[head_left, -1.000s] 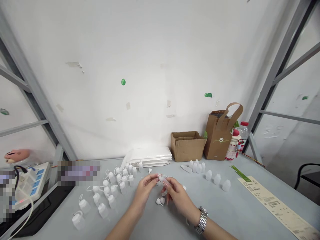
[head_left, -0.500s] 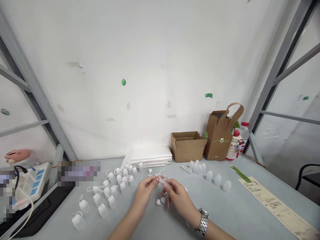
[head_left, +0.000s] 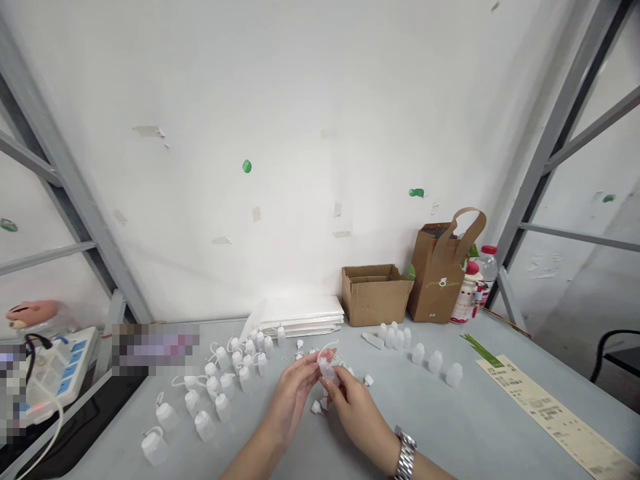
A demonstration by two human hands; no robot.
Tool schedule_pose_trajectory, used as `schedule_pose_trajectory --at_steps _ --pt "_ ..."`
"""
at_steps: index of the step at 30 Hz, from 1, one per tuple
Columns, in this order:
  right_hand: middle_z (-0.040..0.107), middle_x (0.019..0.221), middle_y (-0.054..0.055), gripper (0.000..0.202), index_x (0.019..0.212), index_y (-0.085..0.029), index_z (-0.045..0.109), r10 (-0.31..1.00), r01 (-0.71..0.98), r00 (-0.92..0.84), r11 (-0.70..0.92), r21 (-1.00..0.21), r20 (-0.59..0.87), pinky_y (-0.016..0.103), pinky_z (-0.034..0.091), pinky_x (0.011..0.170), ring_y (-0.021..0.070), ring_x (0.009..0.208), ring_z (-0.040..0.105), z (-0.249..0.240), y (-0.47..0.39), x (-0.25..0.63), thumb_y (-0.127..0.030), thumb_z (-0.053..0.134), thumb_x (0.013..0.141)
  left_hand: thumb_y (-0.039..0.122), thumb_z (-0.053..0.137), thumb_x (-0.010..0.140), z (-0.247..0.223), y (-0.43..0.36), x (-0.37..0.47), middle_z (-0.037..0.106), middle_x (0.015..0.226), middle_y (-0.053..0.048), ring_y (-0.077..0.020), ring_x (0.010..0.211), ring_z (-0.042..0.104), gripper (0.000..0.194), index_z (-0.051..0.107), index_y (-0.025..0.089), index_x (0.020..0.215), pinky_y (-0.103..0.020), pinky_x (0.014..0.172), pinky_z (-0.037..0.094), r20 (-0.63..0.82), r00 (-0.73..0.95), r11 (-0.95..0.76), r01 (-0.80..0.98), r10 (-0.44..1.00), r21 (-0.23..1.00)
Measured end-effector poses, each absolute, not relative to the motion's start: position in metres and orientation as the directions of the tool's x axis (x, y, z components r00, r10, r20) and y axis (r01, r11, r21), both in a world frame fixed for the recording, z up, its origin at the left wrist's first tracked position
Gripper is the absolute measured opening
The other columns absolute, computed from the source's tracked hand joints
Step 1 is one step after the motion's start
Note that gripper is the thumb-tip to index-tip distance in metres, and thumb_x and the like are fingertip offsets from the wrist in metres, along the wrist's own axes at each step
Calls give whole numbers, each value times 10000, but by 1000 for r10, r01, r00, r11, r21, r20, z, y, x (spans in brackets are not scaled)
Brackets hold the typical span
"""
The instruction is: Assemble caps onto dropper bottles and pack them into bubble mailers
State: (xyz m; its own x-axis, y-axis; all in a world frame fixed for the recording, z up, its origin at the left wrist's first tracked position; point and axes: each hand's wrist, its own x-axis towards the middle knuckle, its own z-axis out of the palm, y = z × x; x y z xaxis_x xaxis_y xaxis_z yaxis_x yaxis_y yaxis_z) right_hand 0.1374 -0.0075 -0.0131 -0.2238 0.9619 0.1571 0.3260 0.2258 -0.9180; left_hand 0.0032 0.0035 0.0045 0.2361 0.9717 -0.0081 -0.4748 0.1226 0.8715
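Observation:
Between my hands, above the middle of the grey table (head_left: 400, 427), is a small translucent bottle (head_left: 328, 372) with a white cap and a looped strap on top. My right hand (head_left: 357, 407) grips its body between thumb and fingers. My left hand (head_left: 295, 390) has its thumb and fingertips at the cap, pinched close together. Small white caps (head_left: 317, 407) lie scattered beneath and behind my hands. On the left stand many capped bottles (head_left: 205, 425) with strap loops. Several bottles without straps (head_left: 454, 375) stand in a group and a row on the right.
At the back are a stack of white sheets (head_left: 300, 313), an open cardboard box (head_left: 377, 300), a brown paper bag (head_left: 437, 287) and bottles. A long printed paper strip (head_left: 550, 413) with green leaves lies right. A power strip (head_left: 70, 373) sits far left.
The bottle between my hands is now more upright, with its cap and strap loop showing on top. My right hand has shifted slightly down, uncovering more white caps behind it.

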Motion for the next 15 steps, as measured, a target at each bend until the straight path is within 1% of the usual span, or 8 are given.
schedule_pose_trajectory --at_steps 3,6,8,11,13,15 --pt "615 679 9 273 873 -201 555 956 476 -183 290 -830 229 240 370 566 153 598 538 -14 -9 138 -426 399 873 261 614 712 8 1 5 639 1124 -117 -280 1157 488 280 691 137 952 -384 1034 294 -23 228 130 -466 973 875" --pt "623 680 24 215 831 -203 548 934 657 -138 334 -676 328 244 345 557 164 598 539 -17 -9 140 -381 432 867 301 611 725 8 0 6 635 1129 -120 -280 1158 488 304 688 134 967 -384 1035 296 -29 231 136 -463 973 876" --pt "626 676 34 174 819 -198 542 903 747 -139 365 -556 406 251 339 572 173 613 553 -18 -9 141 -331 441 868 313 608 732 7 -1 6 634 1131 -120 -279 1153 492 312 685 133 976 -386 1035 298 -26 232 133 -463 972 876" --pt "623 652 33 128 803 -190 533 830 818 -194 431 -381 523 271 337 614 176 610 567 -18 -8 142 -230 428 864 312 608 735 6 -2 6 636 1127 -118 -275 1154 492 316 681 131 984 -383 1035 302 -30 238 143 -471 971 871" --pt "617 637 30 144 785 -184 529 772 838 -242 471 -275 588 285 333 626 175 594 567 -17 -9 141 -169 402 852 307 608 736 7 -3 7 635 1130 -118 -273 1160 486 323 675 127 995 -380 1035 304 -38 245 155 -479 969 864" --pt "607 621 27 173 755 -179 526 716 853 -277 490 -179 641 289 320 604 172 574 559 -16 -9 140 -126 382 835 294 607 733 6 -2 8 636 1127 -122 -273 1164 483 324 671 117 997 -380 1036 304 -42 248 163 -491 968 856"
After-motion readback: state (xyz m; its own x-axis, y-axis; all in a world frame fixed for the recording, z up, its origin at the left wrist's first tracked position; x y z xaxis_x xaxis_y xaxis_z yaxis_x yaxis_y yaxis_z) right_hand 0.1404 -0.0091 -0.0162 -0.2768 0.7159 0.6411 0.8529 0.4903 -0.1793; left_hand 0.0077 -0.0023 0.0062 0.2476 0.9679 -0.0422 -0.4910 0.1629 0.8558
